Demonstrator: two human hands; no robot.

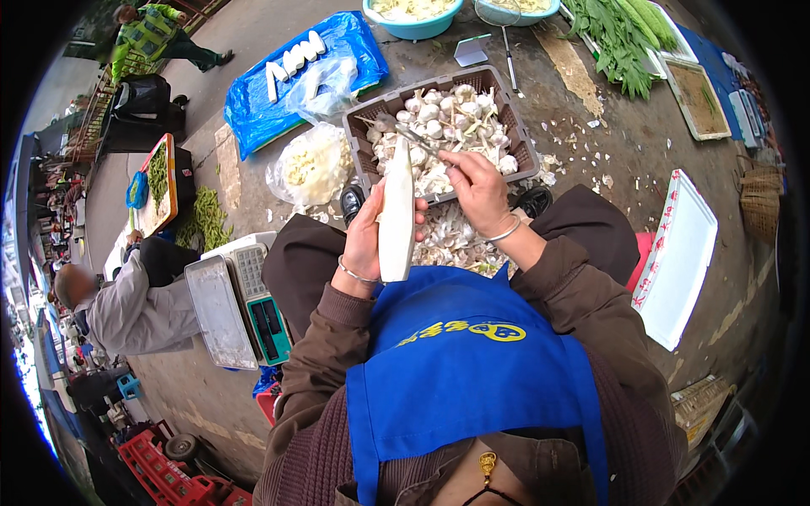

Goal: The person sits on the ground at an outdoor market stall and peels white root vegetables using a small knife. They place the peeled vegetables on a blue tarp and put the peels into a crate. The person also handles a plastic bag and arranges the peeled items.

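My left hand [366, 235] is wrapped around a long, white, peeled vegetable stem [397, 218], its narrow end pointing away from me. Between the fingers and thumb of my right hand [476, 190] is a slim metal blade tool [419, 140], a knife or a peeler. Its blade lies close to the stem's far tip; whether they touch, I cannot tell. Below and beyond both hands stands a brown plastic crate [525, 148] of garlic bulbs [434, 129]. Loose garlic skins [452, 237] lie on the ground between my legs.
Blue plastic sheeting [253, 114] bears several white pieces [294, 60]. Beside it sits a bag of peeled garlic cloves [310, 164]. A scale [218, 310] is at my left, a white foam lid [686, 265] at my right. Two people [142, 303] are on the left, one walking.
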